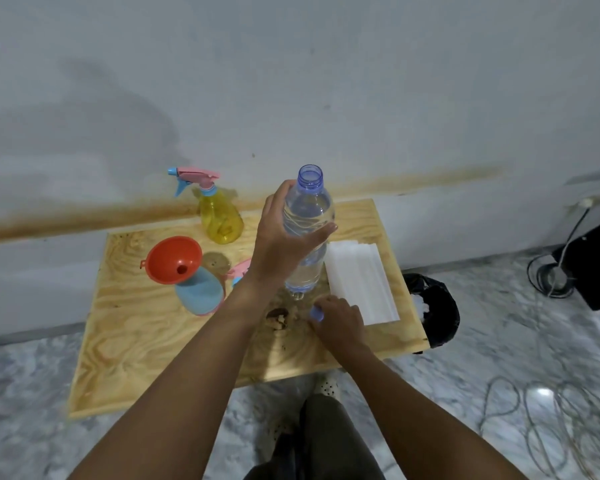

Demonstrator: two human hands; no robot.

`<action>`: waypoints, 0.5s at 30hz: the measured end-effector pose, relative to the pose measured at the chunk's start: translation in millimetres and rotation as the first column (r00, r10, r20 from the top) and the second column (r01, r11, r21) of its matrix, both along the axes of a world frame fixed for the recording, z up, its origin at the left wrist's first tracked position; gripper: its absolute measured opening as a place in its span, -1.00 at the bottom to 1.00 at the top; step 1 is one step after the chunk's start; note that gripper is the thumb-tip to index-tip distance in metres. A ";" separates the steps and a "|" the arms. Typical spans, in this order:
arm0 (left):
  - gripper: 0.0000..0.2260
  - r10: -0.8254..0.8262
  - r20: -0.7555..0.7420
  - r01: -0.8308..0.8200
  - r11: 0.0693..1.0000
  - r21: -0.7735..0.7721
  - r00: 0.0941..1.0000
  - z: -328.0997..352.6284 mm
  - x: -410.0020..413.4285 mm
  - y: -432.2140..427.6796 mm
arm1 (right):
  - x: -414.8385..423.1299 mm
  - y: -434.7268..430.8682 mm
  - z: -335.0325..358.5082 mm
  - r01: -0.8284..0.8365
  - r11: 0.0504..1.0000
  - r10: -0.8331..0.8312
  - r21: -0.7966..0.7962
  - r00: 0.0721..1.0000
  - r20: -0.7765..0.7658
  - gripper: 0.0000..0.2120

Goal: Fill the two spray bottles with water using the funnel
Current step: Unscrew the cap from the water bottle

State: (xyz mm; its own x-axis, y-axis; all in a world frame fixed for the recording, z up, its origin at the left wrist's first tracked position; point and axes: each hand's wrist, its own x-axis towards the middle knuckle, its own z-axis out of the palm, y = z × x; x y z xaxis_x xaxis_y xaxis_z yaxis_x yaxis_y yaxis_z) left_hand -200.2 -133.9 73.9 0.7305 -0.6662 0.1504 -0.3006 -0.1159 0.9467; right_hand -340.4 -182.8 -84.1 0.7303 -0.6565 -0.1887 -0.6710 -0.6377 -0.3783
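Wooden counter (136, 358) carried everything. Left hand (281, 244) gripped the uncapped water bottle (309, 206) mid-body, upright and mostly full. Yellow spray bottle (220, 216) stood at the back, head on. Blue spray bottle (200, 292) stood front-left with the red funnel (172, 259) in its neck. Right hand (340, 320) pinched the blue cap (316, 313) low at the counter. Best pour, probably: tilt slowly, mouth over funnel centre, right hand steadying the funnel.

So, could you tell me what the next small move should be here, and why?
Probably carry the water bottle over the orange funnel and tilt it to pour. It is uncapped and gripped by the left hand, the right hand holds its cap, and the funnel sits in the blue spray bottle.
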 end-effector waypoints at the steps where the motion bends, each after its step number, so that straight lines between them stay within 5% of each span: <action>1: -0.35 0.002 0.014 -0.002 1.000 0.003 1.000 0.0 -0.4 -0.2 | 0.7 -0.3 -1.2 0.000 1.000 0.000 -0.004 1.000 -0.003 -0.73; 5: -0.37 0.001 0.050 -0.001 1.000 -0.002 0.999 0.3 -0.5 -0.2 | 2.5 -1.6 -1.4 0.035 0.999 -0.035 -0.010 0.999 0.002 -0.69; 9: -0.32 -0.003 0.067 0.003 1.000 -0.002 0.998 2.3 -0.7 0.6 | -4.0 -10.6 13.0 0.222 0.973 -0.229 0.061 0.905 0.359 -0.54; 15: -0.37 -0.081 0.028 0.080 0.997 0.016 0.996 13.3 2.3 4.3 | 20.0 -40.1 70.4 -0.015 0.952 -0.161 0.304 0.823 0.545 -0.18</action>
